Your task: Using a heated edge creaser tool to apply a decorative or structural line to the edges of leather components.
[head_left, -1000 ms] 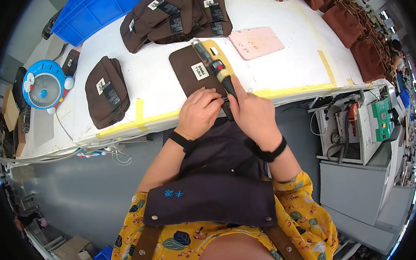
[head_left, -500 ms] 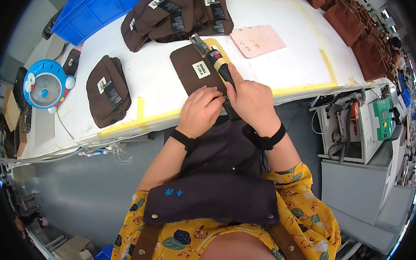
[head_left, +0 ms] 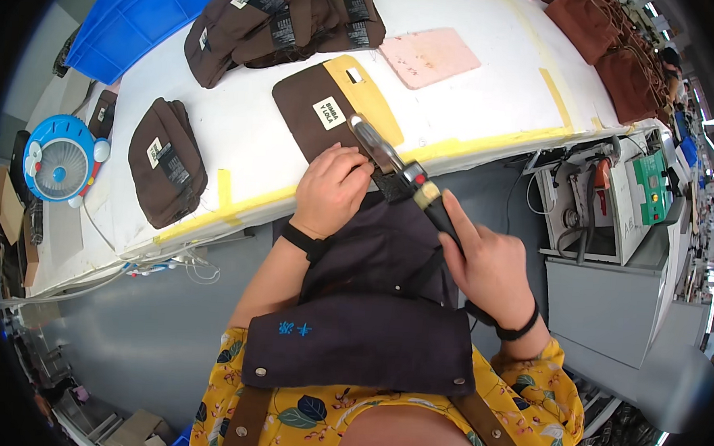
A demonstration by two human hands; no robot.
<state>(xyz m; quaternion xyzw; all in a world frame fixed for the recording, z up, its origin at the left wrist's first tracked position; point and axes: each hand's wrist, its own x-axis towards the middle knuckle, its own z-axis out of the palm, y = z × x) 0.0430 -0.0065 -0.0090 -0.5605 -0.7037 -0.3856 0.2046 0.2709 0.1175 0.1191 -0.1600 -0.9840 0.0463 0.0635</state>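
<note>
Metal-tipped iron, brown fabric pouch, right hand

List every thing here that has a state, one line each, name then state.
left hand: pressed flat on the brown pouch
right hand: closed around the hand tool's handle
hand tool: metal tip resting on the pouch
brown pouch: lying flat, yellow flap showing
pile of pouches: heaped
blue fan: cannot tell if running

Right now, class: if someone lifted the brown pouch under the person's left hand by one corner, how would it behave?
The brown pouch would probably flop, since it looks like thin fabric lying flat. It is likely light. It seems unlikely to slide, as the left hand presses it down.
</note>
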